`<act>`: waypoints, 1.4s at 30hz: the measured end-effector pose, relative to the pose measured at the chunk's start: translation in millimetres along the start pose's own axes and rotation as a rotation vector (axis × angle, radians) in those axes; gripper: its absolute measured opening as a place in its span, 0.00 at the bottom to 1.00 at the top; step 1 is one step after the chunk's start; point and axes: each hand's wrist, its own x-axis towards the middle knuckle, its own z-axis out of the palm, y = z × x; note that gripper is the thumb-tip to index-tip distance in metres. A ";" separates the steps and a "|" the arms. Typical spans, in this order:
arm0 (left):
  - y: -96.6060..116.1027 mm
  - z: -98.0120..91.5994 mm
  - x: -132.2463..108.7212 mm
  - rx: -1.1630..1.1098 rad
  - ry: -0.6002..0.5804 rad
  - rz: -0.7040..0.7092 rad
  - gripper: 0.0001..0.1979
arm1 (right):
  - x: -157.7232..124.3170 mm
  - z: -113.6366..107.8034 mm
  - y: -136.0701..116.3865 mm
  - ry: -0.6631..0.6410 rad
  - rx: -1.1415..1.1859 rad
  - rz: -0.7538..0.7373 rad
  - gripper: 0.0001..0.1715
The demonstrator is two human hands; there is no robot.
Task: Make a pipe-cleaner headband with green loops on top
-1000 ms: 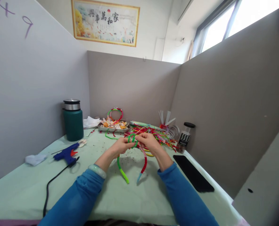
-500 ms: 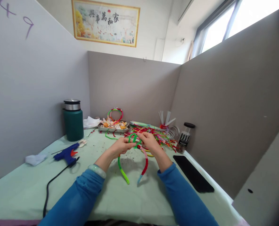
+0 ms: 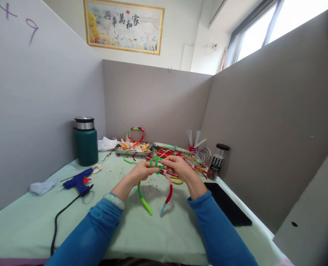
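Note:
Both hands meet over the middle of the pale green table (image 3: 36,218). My left hand (image 3: 144,171) is closed on the top of a headband (image 3: 154,192) wrapped in green, pink and red, whose two ends hang down toward the table. My right hand (image 3: 178,167) pinches a green pipe cleaner (image 3: 154,161) that loops over the top of the headband between the hands. Just behind my right hand lies a pile of coloured pipe cleaners (image 3: 184,157).
A blue glue gun (image 3: 77,181) with a black cord lies at the left, near a green flask (image 3: 85,142) and a white cloth (image 3: 41,187). A metal tray (image 3: 133,148) of scraps sits at the back, a dark-lidded jar (image 3: 218,158) and a black pad (image 3: 227,204) at the right.
My right hand has shifted slightly right and turned, drawing the green pipe cleaner loop round the headband. The left hand and headband stay almost where they were.

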 end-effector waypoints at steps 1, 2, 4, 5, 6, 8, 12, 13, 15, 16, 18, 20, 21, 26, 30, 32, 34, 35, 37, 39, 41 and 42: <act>-0.1 0.1 0.1 -0.002 -0.007 0.003 0.19 | 0.8 1.0 0.8 0.025 -0.003 -0.012 0.17; -0.2 0.3 0.1 -0.004 -0.010 0.007 0.19 | 1.6 2.7 1.6 0.051 -0.010 -0.025 0.17; -0.3 0.9 -0.2 -0.003 -0.007 0.010 0.19 | 3.1 7.0 3.0 0.094 -0.017 -0.048 0.17; -0.3 1.2 -0.4 0.000 -0.002 0.014 0.19 | 3.6 9.2 3.5 0.108 -0.010 -0.053 0.17; -0.2 1.6 -0.6 0.005 0.001 0.019 0.19 | 4.0 11.4 3.8 0.117 0.004 -0.053 0.17; -0.2 1.8 -0.8 0.015 -0.001 0.032 0.19 | 4.7 14.5 4.2 0.129 0.044 -0.046 0.18; -1.0 0.0 0.8 -0.020 0.011 0.031 0.20 | 6.6 13.2 6.7 0.171 0.127 -0.026 0.20; -1.3 -0.9 1.3 -0.034 0.021 0.029 0.20 | 7.1 11.5 8.3 0.171 0.141 -0.009 0.20; -1.4 -2.7 1.8 -0.056 0.037 0.034 0.20 | 7.9 8.1 12.7 0.109 0.151 0.056 0.19; -1.3 -3.6 1.7 -0.064 0.045 0.043 0.20 | 8.1 7.0 15.4 0.047 0.157 0.098 0.17; -0.6 -4.9 0.9 -0.072 0.054 0.061 0.21 | 8.2 6.5 21.2 -0.107 0.185 0.171 0.16; 0.1 -5.8 -0.1 -0.067 0.056 0.074 0.21 | 8.3 8.5 26.6 -0.240 0.237 0.201 0.17; 0.3 -6.0 -0.4 -0.062 0.052 0.080 0.21 | 8.3 10.1 28.9 -0.293 0.263 0.204 0.17; 0.3 -6.3 -0.2 -0.064 0.031 0.104 0.21 | 8.4 19.4 35.1 -0.369 0.348 0.169 0.17; 0.2 -6.4 -0.1 -0.089 0.047 0.098 0.21 | 8.2 22.4 36.9 -0.349 0.377 0.141 0.17; 0.4 -6.4 -0.4 -0.094 0.046 0.090 0.21 | 8.6 20.7 37.2 -0.346 0.347 0.143 0.17; 0.7 -6.2 -0.8 -0.091 0.038 0.085 0.21 | 9.4 17.5 36.8 -0.330 0.285 0.142 0.17; 0.8 -6.1 -0.9 -0.088 0.036 0.083 0.21 | 9.8 15.8 36.3 -0.313 0.256 0.138 0.17; 1.2 -5.9 -1.2 -0.085 0.037 0.078 0.21 | 10.6 13.0 35.0 -0.262 0.219 0.130 0.17; 1.4 -5.8 -1.4 -0.086 0.038 0.074 0.21 | 11.1 11.1 33.3 -0.210 0.198 0.127 0.16; 1.2 -6.1 -1.1 -0.089 0.045 0.071 0.20 | 11.3 9.3 31.4 -0.159 0.171 0.121 0.15; 0.9 -6.3 -0.8 -0.090 0.050 0.068 0.20 | 11.2 8.2 30.3 -0.130 0.154 0.112 0.15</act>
